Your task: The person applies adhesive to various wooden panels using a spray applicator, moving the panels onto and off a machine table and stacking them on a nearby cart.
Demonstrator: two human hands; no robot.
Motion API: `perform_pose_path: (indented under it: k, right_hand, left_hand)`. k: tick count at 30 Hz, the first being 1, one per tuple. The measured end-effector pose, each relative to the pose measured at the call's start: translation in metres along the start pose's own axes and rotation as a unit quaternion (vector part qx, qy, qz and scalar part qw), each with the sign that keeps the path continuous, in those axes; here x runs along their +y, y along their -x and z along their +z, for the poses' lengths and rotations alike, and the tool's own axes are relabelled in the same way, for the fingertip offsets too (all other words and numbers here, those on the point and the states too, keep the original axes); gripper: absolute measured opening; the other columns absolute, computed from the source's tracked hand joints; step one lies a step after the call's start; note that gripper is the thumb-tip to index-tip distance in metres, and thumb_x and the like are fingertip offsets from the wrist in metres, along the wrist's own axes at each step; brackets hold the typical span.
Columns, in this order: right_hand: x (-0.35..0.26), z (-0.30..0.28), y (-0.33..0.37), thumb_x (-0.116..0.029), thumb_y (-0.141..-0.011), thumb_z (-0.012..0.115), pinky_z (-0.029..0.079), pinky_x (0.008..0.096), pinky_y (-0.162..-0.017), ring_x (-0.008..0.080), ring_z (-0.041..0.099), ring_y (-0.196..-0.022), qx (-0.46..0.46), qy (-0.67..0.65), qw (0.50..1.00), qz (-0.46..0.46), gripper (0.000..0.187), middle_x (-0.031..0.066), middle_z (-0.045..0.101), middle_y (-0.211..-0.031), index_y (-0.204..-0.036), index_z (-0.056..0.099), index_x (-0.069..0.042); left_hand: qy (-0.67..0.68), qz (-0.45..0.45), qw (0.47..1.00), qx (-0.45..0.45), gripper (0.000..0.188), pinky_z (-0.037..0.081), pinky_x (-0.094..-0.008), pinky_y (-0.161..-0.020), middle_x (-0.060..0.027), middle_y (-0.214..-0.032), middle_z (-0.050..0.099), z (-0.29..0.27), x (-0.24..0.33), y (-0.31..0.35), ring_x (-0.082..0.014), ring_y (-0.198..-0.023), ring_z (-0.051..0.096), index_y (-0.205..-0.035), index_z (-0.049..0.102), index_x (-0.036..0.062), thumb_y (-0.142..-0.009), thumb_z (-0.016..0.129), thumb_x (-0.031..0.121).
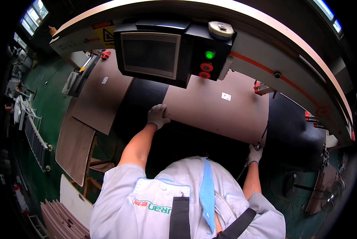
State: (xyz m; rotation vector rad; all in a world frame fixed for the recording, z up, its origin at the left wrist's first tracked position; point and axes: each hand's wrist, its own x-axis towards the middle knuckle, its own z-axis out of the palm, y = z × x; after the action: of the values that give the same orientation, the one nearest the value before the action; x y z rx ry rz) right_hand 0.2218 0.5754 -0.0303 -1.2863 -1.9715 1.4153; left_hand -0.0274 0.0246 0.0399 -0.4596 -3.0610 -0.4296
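A flat brown panel (214, 105) with a small white label lies on the black machine bed in front of me. My left hand (157, 116), in a pale glove, grips its near left corner, the fingers at the side edge and the thumb at the front edge. At the near right corner my gloved right hand (253, 154) is closed round a small metal tool (258, 146). A thin dark nozzle or rod runs up from this tool along the panel's right side. Its exact kind is too small to tell.
Above the panel spans a machine beam (258, 63) with a dark screen (150, 55) and lit green button (210, 54). Another brown panel (102, 93) lies at left, near a board on a wooden frame (77, 139). Brown boards (63, 219) stand lower left.
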Motion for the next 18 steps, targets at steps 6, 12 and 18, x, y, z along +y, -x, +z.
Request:
perform_pose_path:
  k: [6,12,18]
  right_hand:
    - [-0.073,0.034,0.061,-0.021,-0.083,0.082,0.048,0.042,-0.105,0.0406,0.066,-0.12,-0.035,0.139,0.989,-0.018,0.074,0.0266,0.069,-0.128,-0.14,0.052,0.013]
    - [-0.077,0.032,0.059,-0.022,-0.08,0.083,0.048,0.0427,-0.107,0.043,0.063,-0.126,-0.08,0.228,0.97,-0.014,0.077,0.031,0.065,-0.135,-0.138,0.052,0.018]
    - [-0.051,0.029,0.041,-0.013,-0.08,0.084,0.046,0.0419,-0.109,0.039,0.063,-0.127,-0.059,0.219,0.973,-0.051,0.07,0.0266,0.065,-0.137,-0.139,0.056,0.009]
  left_hand:
    - [0.01,0.005,1.0,-0.003,0.061,0.05,-0.0485,-0.1,-0.009,-0.119,0.059,-0.015,0.008,0.005,-0.0321,-0.121,0.058,-0.123,0.057,0.0136,-0.073,0.086,0.034]
    - [0.026,-0.004,1.0,-0.016,0.064,0.049,-0.0465,-0.103,-0.0095,-0.123,0.059,-0.005,-0.001,0.008,-0.0314,-0.124,0.056,-0.128,0.058,0.0141,-0.074,0.086,0.034]
    - [0.032,-0.002,0.999,-0.016,0.068,0.048,-0.0451,-0.105,-0.0097,-0.127,0.058,-0.003,0.005,0.005,-0.0305,-0.128,0.054,-0.134,0.057,0.014,-0.076,0.085,0.035]
